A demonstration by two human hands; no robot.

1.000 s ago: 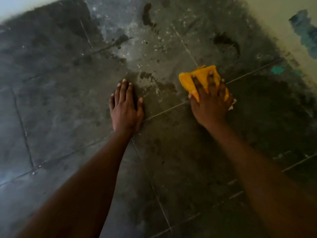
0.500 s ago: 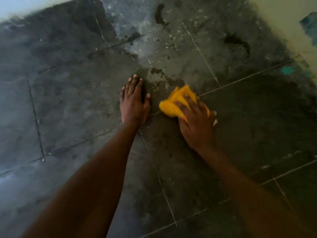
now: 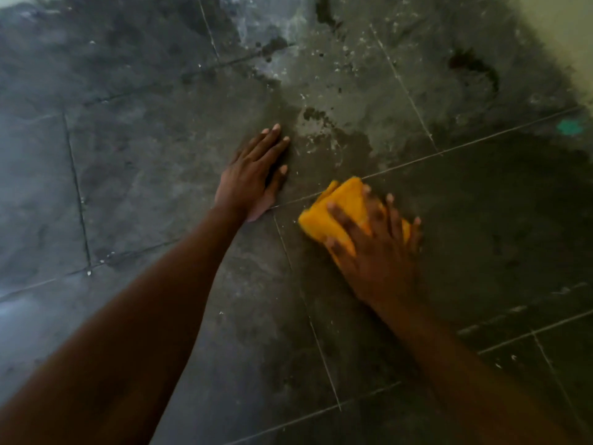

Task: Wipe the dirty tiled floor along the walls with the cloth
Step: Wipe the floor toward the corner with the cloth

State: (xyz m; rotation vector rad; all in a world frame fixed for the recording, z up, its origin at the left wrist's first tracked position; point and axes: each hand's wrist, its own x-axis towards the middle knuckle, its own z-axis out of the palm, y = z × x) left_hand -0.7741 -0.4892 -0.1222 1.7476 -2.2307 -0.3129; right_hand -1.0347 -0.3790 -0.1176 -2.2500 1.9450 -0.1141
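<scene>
R hand (image 3: 382, 252) flat, fingers spread, pressing yellow cloth (image 3: 337, 210) on tiled floor (image 3: 481, 220) nr grout line. L hand (image 3: 253, 175) flat, bracing, holds nothing. Advice: keep even pressure, overlap strokes twd pale grime (image 3: 324, 91), then wall (image 3: 564, 33).

Dim, low-contrast head view with a cool grey cast. Brightest at the upper right wall (image 3: 564, 33) and far upper left corner; pale sheen on the floor (image 3: 134, 149) at the left edge. Soft throughout, with slight motion smear on the right hand (image 3: 375, 248) and yellow cloth (image 3: 337, 207). Grout lines bowed by wide-angle distortion. Forearms nearly black in shadow.
</scene>
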